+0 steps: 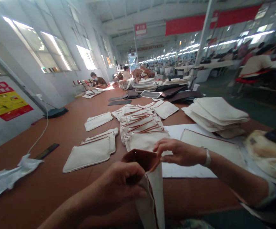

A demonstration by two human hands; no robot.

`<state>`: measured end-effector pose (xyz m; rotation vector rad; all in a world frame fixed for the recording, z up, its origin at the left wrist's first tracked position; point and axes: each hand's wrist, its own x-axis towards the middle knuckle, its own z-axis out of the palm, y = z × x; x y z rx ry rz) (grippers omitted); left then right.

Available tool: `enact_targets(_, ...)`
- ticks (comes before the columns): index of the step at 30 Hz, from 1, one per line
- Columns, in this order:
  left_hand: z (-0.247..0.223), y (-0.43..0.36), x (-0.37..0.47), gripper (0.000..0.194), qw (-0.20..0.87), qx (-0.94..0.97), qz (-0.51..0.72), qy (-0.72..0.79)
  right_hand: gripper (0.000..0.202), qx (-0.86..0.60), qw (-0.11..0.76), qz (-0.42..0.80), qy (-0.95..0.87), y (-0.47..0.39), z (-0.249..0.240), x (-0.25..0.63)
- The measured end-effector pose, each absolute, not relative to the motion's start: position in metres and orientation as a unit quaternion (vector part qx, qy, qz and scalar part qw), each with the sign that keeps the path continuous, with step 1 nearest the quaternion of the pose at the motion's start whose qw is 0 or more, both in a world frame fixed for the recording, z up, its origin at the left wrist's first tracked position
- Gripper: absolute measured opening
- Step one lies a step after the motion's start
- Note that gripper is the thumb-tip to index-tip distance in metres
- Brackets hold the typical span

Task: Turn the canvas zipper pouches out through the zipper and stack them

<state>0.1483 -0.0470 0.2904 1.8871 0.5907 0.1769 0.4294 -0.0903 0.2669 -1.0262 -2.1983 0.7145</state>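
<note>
Between my hands, at the table's near edge, is a pouch with a white outside and a brown inside. Its mouth is spread apart, so the brown lining shows. My left hand pinches the near left side of the rim, thumb and fingers closed on it. On the right of the rim, my right hand grips the edge between thumb and fingers; a bracelet sits on that wrist. Just beyond lies a pile of similar white pieces with brown edges. More flat white pieces lie to the left.
A stack of white pieces stands at the right, near a white sheet on the brown table. A dark ruler-like strip and a white plastic bag are at left. Dark sheets and seated people are farther back.
</note>
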Motion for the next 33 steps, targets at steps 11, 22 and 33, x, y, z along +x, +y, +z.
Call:
enact_targets(11,0.271,-0.064,0.187,0.036,0.675,0.695,0.028,0.247,0.006,-0.388,0.333,0.36,-0.781,-0.137,0.24,0.398)
enact_targets(22,0.263,-0.057,0.195,0.031,0.689,0.686,0.006,0.234,0.015,-0.415,0.361,0.413,-0.726,-0.147,0.237,0.402)
enact_targets(33,0.261,-0.064,0.196,0.018,0.411,0.887,0.068,0.2,0.012,-0.507,0.393,0.323,-0.696,-0.148,0.236,0.385)
